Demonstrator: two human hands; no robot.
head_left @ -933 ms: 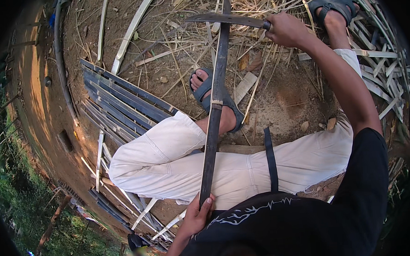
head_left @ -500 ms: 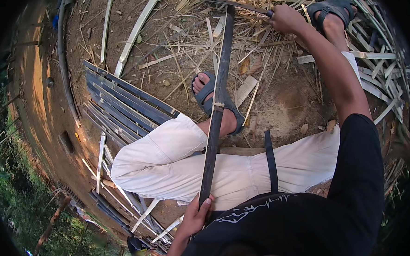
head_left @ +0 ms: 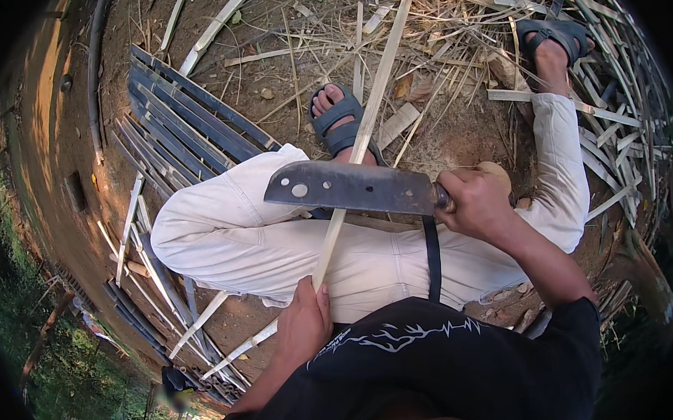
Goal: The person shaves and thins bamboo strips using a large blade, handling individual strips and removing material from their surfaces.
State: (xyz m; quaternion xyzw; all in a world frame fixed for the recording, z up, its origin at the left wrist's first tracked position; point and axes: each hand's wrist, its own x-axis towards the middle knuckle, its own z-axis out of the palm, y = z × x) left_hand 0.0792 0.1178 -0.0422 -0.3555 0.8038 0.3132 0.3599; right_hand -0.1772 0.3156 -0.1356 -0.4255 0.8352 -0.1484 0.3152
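A long bamboo strip [head_left: 379, 86], pale inner side facing up, slants from my lap out over the ground past my sandalled foot [head_left: 337, 126]. My left hand [head_left: 304, 320] is closed around its near end at my waist. My right hand [head_left: 475, 204] grips the short handle of a broad cleaver [head_left: 350, 188] with several round holes in its dark blade. The blade lies crosswise over the strip above my thighs, its flat side showing, and hides a short stretch of the strip. Whether blade and strip touch, I cannot tell.
Dark-skinned bamboo slats [head_left: 187, 111] lie in a row left of my knee. Loose pale strips [head_left: 198, 324] are below them. Shavings [head_left: 449, 29] cover the ground ahead, and a heap of split strips [head_left: 614, 134] lies at the right. A dark pole [head_left: 97, 78] lies far left.
The strip's upper face has gone from dark to pale. My right hand has brought the cleaver from the strip's far end back toward my lap. My left hand still holds the near end.
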